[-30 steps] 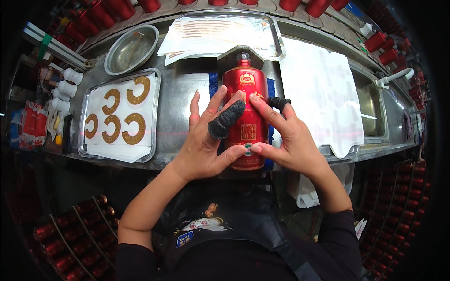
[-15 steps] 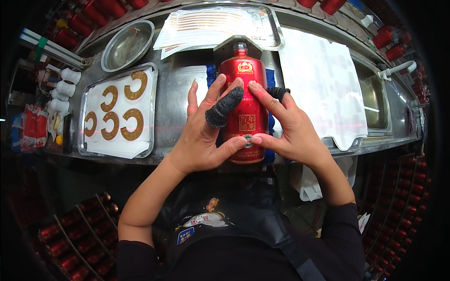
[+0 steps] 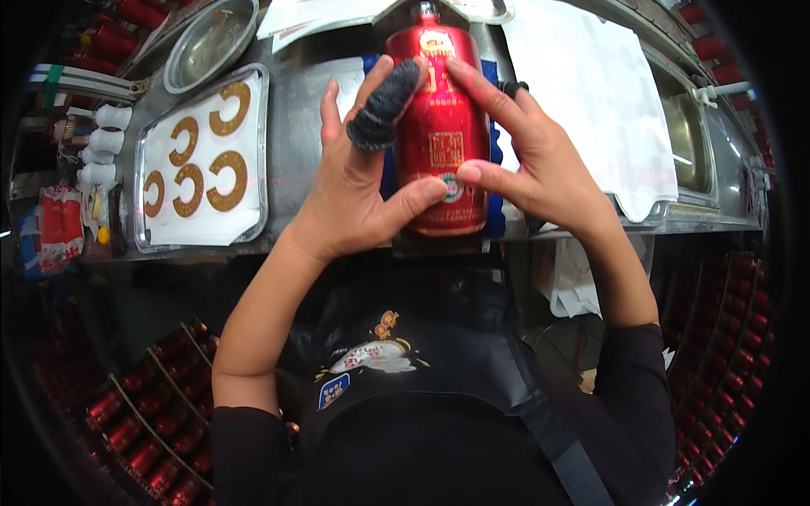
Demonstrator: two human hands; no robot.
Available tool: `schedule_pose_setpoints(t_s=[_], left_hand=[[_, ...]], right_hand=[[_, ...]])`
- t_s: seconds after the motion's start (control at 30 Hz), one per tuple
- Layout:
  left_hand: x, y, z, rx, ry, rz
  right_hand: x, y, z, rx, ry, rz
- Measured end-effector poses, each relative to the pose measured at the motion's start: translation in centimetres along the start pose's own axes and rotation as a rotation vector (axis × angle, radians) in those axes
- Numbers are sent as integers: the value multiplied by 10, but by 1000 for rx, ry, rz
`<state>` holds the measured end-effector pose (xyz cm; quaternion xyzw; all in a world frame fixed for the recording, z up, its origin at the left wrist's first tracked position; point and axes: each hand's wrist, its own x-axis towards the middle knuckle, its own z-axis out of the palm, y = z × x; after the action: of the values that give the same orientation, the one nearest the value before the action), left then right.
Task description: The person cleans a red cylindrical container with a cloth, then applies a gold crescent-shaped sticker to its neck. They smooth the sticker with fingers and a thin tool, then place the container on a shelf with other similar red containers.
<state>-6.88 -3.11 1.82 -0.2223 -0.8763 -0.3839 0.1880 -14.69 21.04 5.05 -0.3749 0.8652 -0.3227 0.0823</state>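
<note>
A glossy red bottle point(image 3: 447, 211) with gold print lies on its back, its neck pointing away from me. On its front, low down, sits a small round green-and-white sticker point(image 3: 453, 189). My left hand point(image 3: 359, 181) presses its thumb tip beside that sticker, and its index finger, in a dark knitted finger cover point(image 3: 384, 105), reaches over the bottle's left side. My right hand point(image 3: 548, 169) touches the sticker's edge with its thumb and rests its index fingertip higher on the bottle. Fingers of both hands are spread. What lies under the fingertips is hidden.
A metal tray point(image 3: 262, 169) with several gold C-shaped pieces on white paper is on the left, a metal bowl point(image 3: 173, 80) behind it. White sheets point(image 3: 582, 110) cover the counter on the right, beside a sink point(image 3: 690, 156). Red bottles stand in racks point(image 3: 160, 422) below.
The view has shifted, so the counter, bottle and hands appear higher in the picture. Both hands keep almost the same spread pose on the bottle.
</note>
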Motion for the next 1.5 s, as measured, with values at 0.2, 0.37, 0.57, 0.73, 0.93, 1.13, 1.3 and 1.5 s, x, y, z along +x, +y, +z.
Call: schedule_pose_setpoints(t_s=[0.2,0.37,0.57,0.73,0.93,1.13,1.3,1.5], left_hand=[[-11,0,-1,-161,-16,-88],[-17,2,3,-143,-19,-77],[-17,-2,0,-82,-27,-51],[-16,-1,-1,-104,-42,-48],[-15,-2,-4,-126,-69,-22],[-20,5,8,-249,40,-75],[-18,8,8,-221,20,-97],[-21,11,8,-251,23,-169]], right_hand=[[-12,9,7,132,-27,-27],[-16,10,7,187,-61,-27],[-14,10,9,345,-81,-10],[-13,10,9,277,-95,6],[-20,25,15,243,-6,-104],[-5,67,-27,1257,399,460],[-18,49,-24,1061,477,573],[-35,-13,-5,53,57,-308]])
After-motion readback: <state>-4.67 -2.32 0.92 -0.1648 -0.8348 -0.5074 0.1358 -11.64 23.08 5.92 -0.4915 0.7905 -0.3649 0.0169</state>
